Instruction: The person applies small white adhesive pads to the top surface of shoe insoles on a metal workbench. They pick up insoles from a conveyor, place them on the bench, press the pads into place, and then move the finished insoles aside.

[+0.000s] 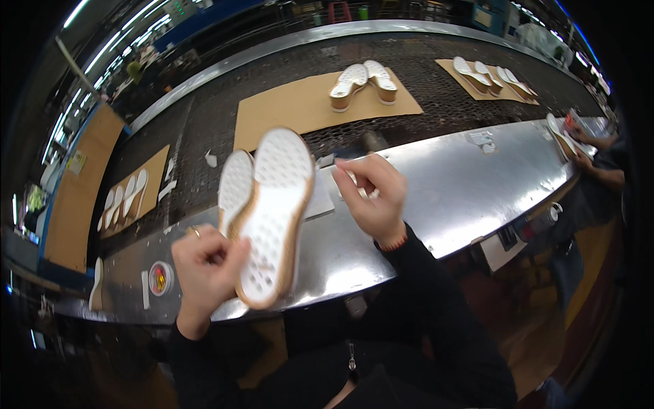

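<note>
My left hand (208, 266) grips a white shoe sole (276, 211) with a tan edge, raised over the metal bench edge with its dimpled face toward me. A second white sole (235, 183) shows behind it, partly hidden; whether the same hand holds it, I cannot tell. To the right of the soles, my right hand (375, 194) is raised with its fingers curled into a pinch, apart from both. Anything between those fingertips is too small to make out. A whitish patch shows just behind the right fingers.
A dark mesh conveyor (204, 129) carries cardboard sheets (286, 109) with several soles. On the metal bench (436, 184), a small round tub (161, 278) and a lone sole (97, 283) lie at left. At far right, another person's hands (591, 146) handle a sole (560, 140).
</note>
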A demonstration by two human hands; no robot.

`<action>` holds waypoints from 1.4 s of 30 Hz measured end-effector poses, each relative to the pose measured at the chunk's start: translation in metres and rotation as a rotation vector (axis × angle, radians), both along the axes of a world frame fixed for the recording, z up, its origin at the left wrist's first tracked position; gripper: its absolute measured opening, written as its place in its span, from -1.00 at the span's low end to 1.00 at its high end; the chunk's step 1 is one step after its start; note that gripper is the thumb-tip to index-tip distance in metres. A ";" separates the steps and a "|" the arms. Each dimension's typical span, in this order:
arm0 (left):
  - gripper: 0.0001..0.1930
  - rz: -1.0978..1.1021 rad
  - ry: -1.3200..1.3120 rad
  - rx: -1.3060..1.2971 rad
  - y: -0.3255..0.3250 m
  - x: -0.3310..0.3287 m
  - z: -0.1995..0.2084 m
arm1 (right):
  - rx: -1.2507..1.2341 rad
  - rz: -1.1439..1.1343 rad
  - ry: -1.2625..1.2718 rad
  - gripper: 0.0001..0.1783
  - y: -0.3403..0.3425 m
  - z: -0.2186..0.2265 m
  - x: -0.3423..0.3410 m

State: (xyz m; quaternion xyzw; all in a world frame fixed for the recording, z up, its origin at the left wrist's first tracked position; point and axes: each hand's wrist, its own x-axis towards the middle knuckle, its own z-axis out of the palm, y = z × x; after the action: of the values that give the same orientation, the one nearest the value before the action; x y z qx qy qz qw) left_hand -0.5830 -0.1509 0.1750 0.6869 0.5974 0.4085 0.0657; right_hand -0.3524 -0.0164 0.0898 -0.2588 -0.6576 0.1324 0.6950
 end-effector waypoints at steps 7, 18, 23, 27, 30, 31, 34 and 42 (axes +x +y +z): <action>-0.82 0.035 -0.065 -0.176 -0.029 0.031 -0.060 | -0.216 0.490 -0.334 -0.13 -0.135 -0.036 -0.004; -0.05 -0.276 0.164 -0.422 -0.056 0.000 -0.081 | -0.377 0.348 -0.620 -0.19 -0.123 -0.063 0.010; -0.03 -0.359 0.138 -0.393 -0.036 -0.025 -0.076 | -0.408 0.431 -0.513 -0.21 -0.112 -0.068 0.003; -0.02 -0.373 0.309 -0.439 -0.034 -0.028 -0.063 | -0.457 0.451 -0.492 -0.18 -0.111 -0.069 0.003; -0.15 -0.394 0.064 -0.314 -0.020 -0.048 -0.052 | -0.478 0.449 -0.488 -0.11 -0.109 -0.068 0.005; -0.20 -0.317 0.071 -0.287 -0.009 -0.059 -0.052 | -0.478 0.472 -0.407 -0.08 -0.108 -0.069 0.004; -0.40 -0.079 0.090 -0.153 0.050 -0.106 -0.065 | -0.458 0.444 -0.221 -0.06 -0.110 -0.073 0.003; -0.70 0.202 0.273 -0.235 0.216 -0.211 -0.132 | -0.385 0.128 -0.155 -0.21 -0.114 -0.093 -0.004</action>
State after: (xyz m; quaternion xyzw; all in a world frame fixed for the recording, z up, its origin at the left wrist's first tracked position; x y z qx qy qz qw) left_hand -0.7936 0.0653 0.0425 0.6602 0.7101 0.2436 0.0224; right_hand -0.3561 -0.1301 -0.0028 -0.3538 -0.6867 0.2791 0.5704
